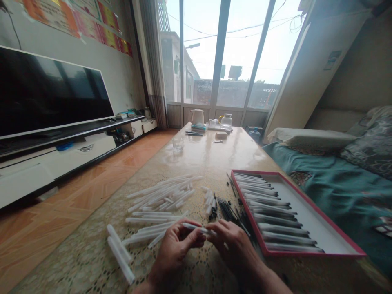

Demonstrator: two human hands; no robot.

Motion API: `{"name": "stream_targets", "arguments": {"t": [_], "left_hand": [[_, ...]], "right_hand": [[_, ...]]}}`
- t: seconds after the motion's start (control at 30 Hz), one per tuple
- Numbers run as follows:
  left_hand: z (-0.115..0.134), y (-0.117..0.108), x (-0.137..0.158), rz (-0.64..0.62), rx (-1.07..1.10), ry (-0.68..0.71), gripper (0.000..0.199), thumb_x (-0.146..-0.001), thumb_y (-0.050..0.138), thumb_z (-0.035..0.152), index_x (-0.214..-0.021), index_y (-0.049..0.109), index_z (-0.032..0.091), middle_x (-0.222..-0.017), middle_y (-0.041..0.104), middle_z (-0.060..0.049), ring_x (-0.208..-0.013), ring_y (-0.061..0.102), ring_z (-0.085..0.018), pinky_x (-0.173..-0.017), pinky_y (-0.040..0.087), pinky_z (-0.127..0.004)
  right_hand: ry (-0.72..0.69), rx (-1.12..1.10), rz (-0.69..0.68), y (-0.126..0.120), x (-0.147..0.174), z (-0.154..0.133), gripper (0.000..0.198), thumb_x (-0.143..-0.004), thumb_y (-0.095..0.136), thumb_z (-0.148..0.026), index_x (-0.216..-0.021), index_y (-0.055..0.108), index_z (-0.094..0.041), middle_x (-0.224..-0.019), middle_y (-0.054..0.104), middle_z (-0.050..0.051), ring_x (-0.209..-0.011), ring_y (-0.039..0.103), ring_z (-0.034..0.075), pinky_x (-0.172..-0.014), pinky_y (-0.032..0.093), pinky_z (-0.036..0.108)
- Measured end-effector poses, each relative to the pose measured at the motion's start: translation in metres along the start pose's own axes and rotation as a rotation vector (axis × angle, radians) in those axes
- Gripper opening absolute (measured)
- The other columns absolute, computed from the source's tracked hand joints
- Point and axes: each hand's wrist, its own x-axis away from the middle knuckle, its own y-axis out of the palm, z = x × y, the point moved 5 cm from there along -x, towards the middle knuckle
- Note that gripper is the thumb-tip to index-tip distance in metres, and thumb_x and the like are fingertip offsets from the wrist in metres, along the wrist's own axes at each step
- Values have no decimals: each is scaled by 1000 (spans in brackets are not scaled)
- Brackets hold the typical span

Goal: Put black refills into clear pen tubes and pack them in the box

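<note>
My left hand (180,241) is closed around a whitish pen (191,226), pinching it between thumb and fingers. My right hand (228,237) grips the pen's right end, its fingers curled over it and hiding that tip. Left of my hands, a loose pile of white translucent pen barrels (162,194) is spread on the table, with two thicker white tubes (119,253) lying nearer to me. Just beyond my right hand are small white pieces (208,198), black caps (213,210) and a bundle of thin black refills (226,210).
A pink-rimmed tray (333,222) at the right holds a row of pens (281,220) with dark ends. A drinking glass (177,145), a kettle (196,117) and a glass pitcher (226,121) stand farther along the table (208,159). A sofa (330,179) flanks the right side.
</note>
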Motion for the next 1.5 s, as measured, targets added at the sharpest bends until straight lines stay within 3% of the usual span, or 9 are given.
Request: {"name": "stream_targets", "arguments": {"t": [0.13,0.2,0.37,0.47,0.5,0.63,0.73,1.2,1.5], "left_hand": [[20,2,14,113,-156,47,48,-70,66,32,-111,47,15,-86,60,-4,-62,66,-18,-59,54,-33],[38,9,25,71,-307,85,42,-77,57,31,-114,42,18,-93,56,-5,-64,66,-18,-55,53,-32],[75,19,28,-153,-839,157,16,-83,44,25,-94,53,19,-80,60,-4,-63,62,-16,-52,48,-26],[88,6,3,-41,-1346,393,13,-80,46,16,-85,57,19,-84,63,-5,-76,60,-17,-69,45,-28],[87,-1,-9,-9,-1401,399,13,-79,46,14,-83,58,18,-85,63,-6,-77,59,-19,-71,44,-30],[75,-20,-44,46,-1491,380,10,-74,52,13,-78,59,18,-82,63,-7,-81,57,-22,-73,41,-32],[68,-25,-53,71,-1524,374,10,-72,53,14,-78,59,19,-82,63,-7,-83,56,-23,-74,40,-32],[72,-21,-51,63,-1488,380,8,-70,52,13,-74,58,18,-84,61,-10,-86,52,-26,-75,37,-34],[72,-20,-46,8,-1249,402,20,-68,49,3,-67,56,22,-78,61,-6,-86,51,-25,-80,34,-34]], "right_hand": [[60,8,77,-2,1,9,16,-89,41,-20,-85,57,-20,-78,59,3,-71,56,16,-64,41,24],[92,-43,135,-5,2,11,16,-90,39,-19,-85,55,-19,-77,58,2,-70,56,16,-64,41,25],[124,-140,219,-11,3,15,16,-91,39,-21,-83,53,-19,-75,58,2,-68,56,15,-63,40,25],[140,-137,234,-12,3,19,16,-90,39,-22,-84,54,-19,-75,59,2,-67,56,16,-63,40,25],[144,-131,235,-12,2,19,16,-90,39,-22,-83,54,-19,-75,59,2,-67,56,16,-63,40,25],[138,-97,230,-13,2,20,16,-89,40,-21,-82,54,-19,-73,59,1,-66,57,15,-61,41,24],[141,-74,213,-13,2,19,17,-90,40,-20,-81,54,-19,-73,60,2,-66,57,15,-61,41,25],[174,-91,174,-14,2,19,18,-90,39,-22,-81,53,-19,-74,59,2,-67,56,16,-62,40,25],[134,-49,193,-14,2,20,19,-90,38,-22,-80,54,-19,-68,59,1,-60,56,14,-57,39,23]]}}
